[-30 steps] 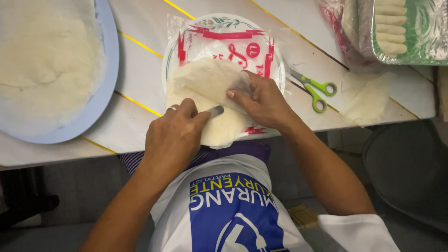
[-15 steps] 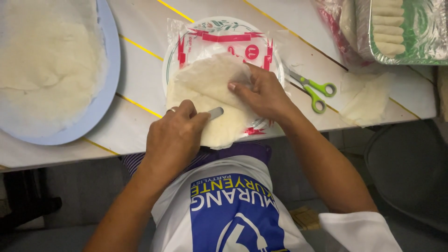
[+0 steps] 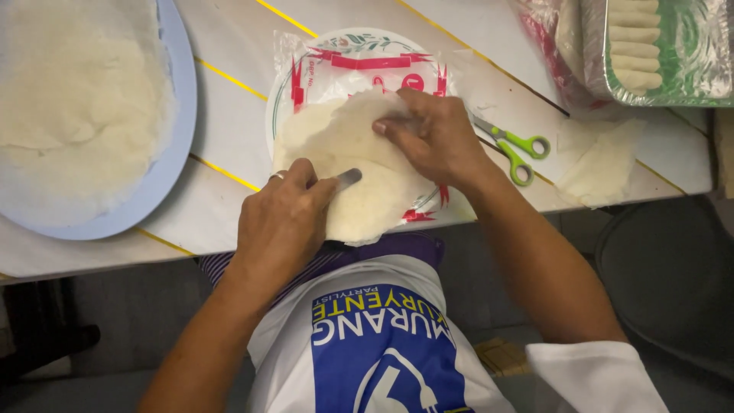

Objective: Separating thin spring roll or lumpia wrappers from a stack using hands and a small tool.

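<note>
Wrappers [image 3: 359, 164], thin, round and pale, are lying in a stack on their clear packet [image 3: 321, 69] at the table's near edge [image 3: 229, 206]. Being round, the stack is showing no long side and pointing nowhere. The right hand [image 3: 436, 138] is pinching the top sheet's edge. The left hand [image 3: 287, 222] is pressing the stack down. It looks like peeling one sheet off, needing a slow, gentle pull. Green scissors [image 3: 516, 149] are lying nearby.

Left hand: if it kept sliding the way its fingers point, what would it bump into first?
Probably the right hand. The left hand points up and to the right across the thin white wrappers, and the right hand's fingers press on them just ahead.
</note>
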